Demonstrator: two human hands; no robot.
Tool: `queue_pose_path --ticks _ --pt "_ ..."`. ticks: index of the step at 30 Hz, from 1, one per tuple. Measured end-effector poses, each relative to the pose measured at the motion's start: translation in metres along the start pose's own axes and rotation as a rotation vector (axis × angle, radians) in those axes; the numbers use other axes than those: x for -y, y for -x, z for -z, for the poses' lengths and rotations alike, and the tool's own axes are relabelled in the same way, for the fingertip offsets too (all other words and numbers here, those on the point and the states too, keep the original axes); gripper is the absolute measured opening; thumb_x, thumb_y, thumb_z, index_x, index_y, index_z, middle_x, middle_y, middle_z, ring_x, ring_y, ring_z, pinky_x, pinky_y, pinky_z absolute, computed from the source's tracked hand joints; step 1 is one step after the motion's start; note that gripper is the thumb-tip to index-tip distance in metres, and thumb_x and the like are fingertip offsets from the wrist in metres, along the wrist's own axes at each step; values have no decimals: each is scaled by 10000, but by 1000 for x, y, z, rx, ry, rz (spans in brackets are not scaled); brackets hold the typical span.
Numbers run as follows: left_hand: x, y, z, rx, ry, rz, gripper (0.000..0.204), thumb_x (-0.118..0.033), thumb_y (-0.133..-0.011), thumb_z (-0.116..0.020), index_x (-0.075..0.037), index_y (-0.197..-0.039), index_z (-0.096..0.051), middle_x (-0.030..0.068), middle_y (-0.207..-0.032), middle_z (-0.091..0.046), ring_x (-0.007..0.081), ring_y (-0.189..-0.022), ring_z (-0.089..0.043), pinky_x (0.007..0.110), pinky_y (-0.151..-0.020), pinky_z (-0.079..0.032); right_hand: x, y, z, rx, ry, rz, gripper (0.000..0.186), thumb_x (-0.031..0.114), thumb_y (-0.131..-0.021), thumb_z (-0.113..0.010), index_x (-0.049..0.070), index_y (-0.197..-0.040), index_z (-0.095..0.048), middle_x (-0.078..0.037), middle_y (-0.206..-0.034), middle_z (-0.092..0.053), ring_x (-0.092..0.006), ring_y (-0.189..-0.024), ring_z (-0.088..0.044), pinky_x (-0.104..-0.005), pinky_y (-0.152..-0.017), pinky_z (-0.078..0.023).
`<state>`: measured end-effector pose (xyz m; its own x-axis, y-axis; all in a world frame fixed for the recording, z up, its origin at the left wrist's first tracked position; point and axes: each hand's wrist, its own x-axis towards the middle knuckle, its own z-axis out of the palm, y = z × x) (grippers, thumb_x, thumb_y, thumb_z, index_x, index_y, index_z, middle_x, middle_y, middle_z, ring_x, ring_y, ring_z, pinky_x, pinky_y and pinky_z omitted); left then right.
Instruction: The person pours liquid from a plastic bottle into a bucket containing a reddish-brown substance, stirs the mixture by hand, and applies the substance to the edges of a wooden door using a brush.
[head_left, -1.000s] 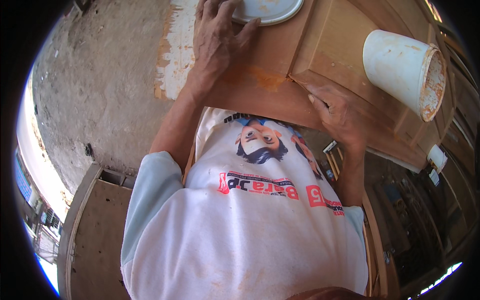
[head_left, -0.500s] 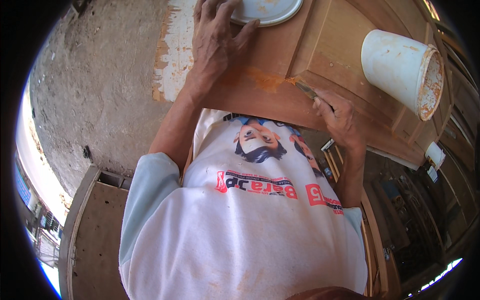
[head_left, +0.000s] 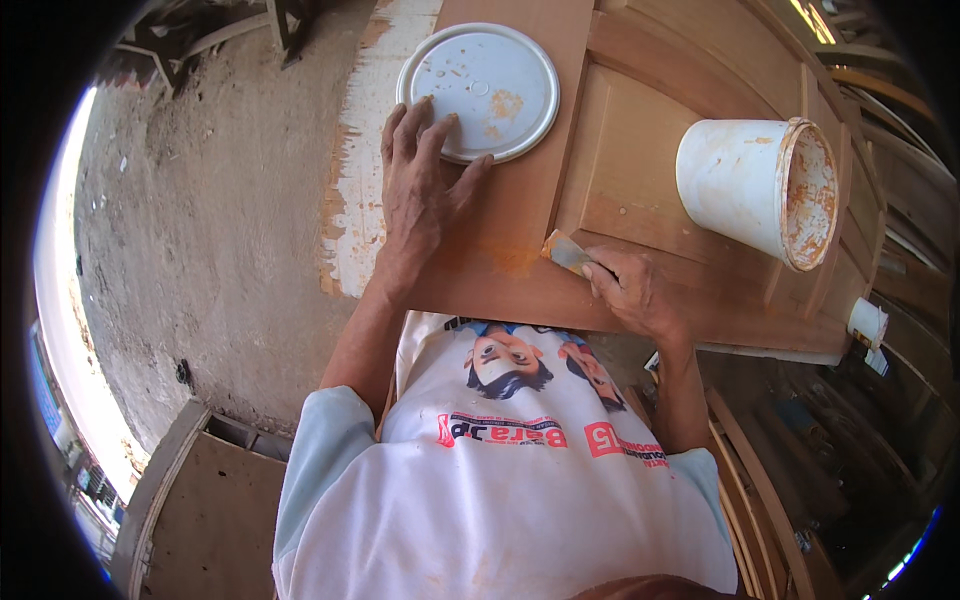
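My right hand [head_left: 632, 290] grips a putty knife [head_left: 566, 252], its blade smeared with orange filler and held at the inner frame edge of a wooden panelled door [head_left: 620, 150]. Left of the blade, an orange filler patch [head_left: 512, 262] marks the wood. My left hand [head_left: 420, 180] has its fingers spread, their tips on the near-left rim of a round white lid [head_left: 484, 85] spotted with dried filler. The lid lies flat on the door's left end.
A white bucket [head_left: 735, 185], crusted with orange filler inside, lies on its side on the door at right. A small white container [head_left: 867, 322] is by the door's right corner. Rough concrete floor [head_left: 230, 240] spreads at left; stacked timber [head_left: 905, 210] is at far right.
The view has shifted, so the door, lid and bucket sit differently and the whole lid shows. The putty knife has turned, with its blade face now visible. My left hand stays by the lid.
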<state>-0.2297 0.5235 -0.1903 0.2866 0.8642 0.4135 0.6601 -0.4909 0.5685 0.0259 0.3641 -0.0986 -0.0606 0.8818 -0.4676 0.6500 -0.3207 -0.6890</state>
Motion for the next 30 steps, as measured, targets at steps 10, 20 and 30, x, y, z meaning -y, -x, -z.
queue_pose_path --ticks 10,20,30 --pt "40 -42 5 7 246 328 678 -286 -956 -802 -9 -1502 -512 264 -1298 -668 384 -1115 -709 461 -933 -609 17 -25 29 -198 -245 69 345 193 -1086 -551 -11 -1332 -681 -74 -812 -670 -143 -715 -634 -342 -699 -538" --pt "38 -44 6 43 305 536 521 -312 -1054 -688 -17 -1466 -567 230 -1153 -737 298 -1012 -735 411 -876 -586 14 -109 86 -362 -87 66 390 195 -1049 -555 34 -1383 -678 -59 -825 -668 -157 -733 -627 -344 -712 -523" --pt "46 -40 -4 -29 305 450 467 -310 -1084 -648 -21 -1446 -589 203 -1196 -750 281 -1107 -728 392 -940 -571 9 -184 116 -603 352 274 378 162 -1024 -566 62 -1366 -695 -218 -1065 -744 -381 -990 -723 -466 -899 -566"
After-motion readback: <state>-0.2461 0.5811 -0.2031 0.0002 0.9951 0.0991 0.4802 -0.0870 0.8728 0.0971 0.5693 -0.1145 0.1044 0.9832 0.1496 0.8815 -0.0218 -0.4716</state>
